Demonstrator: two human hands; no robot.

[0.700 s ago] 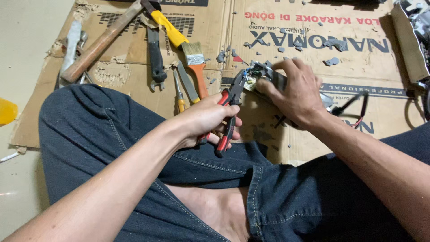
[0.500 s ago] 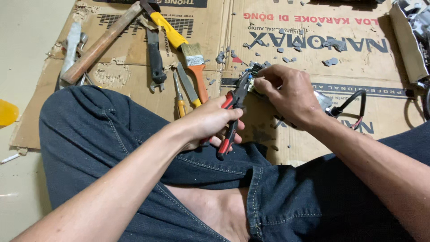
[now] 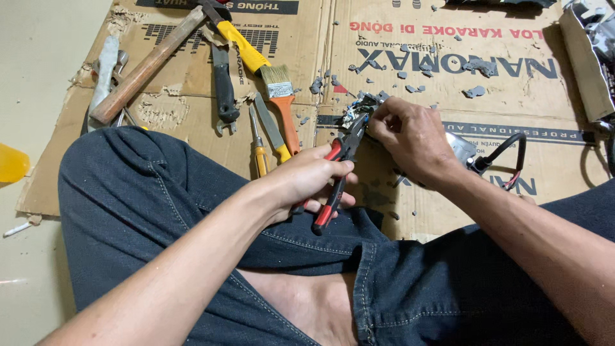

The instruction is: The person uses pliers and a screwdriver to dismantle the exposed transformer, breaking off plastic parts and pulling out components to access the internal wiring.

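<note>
On cardboard (image 3: 410, 211): left hand (image 3: 307, 182) grips rubber-handled pliers (image 3: 338, 172).

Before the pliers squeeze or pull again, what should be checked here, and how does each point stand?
1. Left hand grips the pliers by both red-and-black handles: ok.
2. Pliers tip on the small grey part: ok.
3. Right hand steadies that part: ok.
4. Right fingertips away from the tip: not ok, very close.
5. Black cable away from the tip: ok.
6. How firmly the tip bites: cannot tell.
</note>
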